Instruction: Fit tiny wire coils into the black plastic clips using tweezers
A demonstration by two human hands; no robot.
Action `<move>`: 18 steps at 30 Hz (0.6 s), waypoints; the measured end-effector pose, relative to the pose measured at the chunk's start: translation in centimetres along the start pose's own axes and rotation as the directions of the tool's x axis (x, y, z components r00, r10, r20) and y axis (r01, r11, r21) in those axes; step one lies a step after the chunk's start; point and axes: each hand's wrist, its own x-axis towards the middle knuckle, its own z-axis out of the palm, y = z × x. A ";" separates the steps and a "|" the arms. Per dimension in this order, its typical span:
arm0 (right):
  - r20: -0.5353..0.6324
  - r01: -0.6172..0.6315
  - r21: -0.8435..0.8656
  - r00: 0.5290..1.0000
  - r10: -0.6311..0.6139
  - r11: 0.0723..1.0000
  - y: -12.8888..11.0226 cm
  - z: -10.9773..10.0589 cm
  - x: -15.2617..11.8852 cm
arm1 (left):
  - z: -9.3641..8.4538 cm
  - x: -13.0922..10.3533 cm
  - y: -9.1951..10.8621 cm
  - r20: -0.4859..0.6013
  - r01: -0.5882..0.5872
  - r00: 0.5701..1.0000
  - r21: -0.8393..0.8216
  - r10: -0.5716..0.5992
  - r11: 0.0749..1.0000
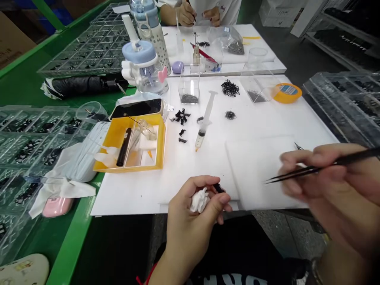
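Observation:
Near the table's front edge, my left hand [197, 221] pinches a small black part [219, 188] between thumb and fingers. A crumpled white tissue [200, 200] is tucked in the same palm. At the right my right hand [329, 178], slightly blurred, grips black tweezers [308, 170], whose tips point left, apart from the left hand. Beyond the left hand a syringe [204, 122] with an orange tip lies on the white table surface [184, 178]. Black pieces [181, 116] and small dark piles [230, 88] lie around it.
A yellow box [162, 146] with a black tube and bottle stands left, beside a phone [138, 108] and a cup [144, 67]. Clear containers [189, 91] and orange tape [286, 92] are farther back. Compartment trays [26, 146] flank the table. Another person's hands [187, 14] work opposite.

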 end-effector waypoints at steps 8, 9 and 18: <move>0.181 -0.211 0.868 0.978 0.108 0.450 -1.8 5.8 0.2 | 0.5 0.6 -0.9 -0.027 0.038 0.999 -0.084 -0.040 0.996; 0.186 -0.216 0.865 0.976 0.110 0.453 -1.7 6.1 0.2 | 0.5 0.6 -1.0 -0.031 0.044 0.998 -0.092 -0.047 0.995; 0.248 -0.272 0.834 0.962 0.114 0.481 -1.5 6.2 -0.1 | 0.7 0.5 -0.7 -0.076 0.102 0.991 -0.121 -0.112 0.987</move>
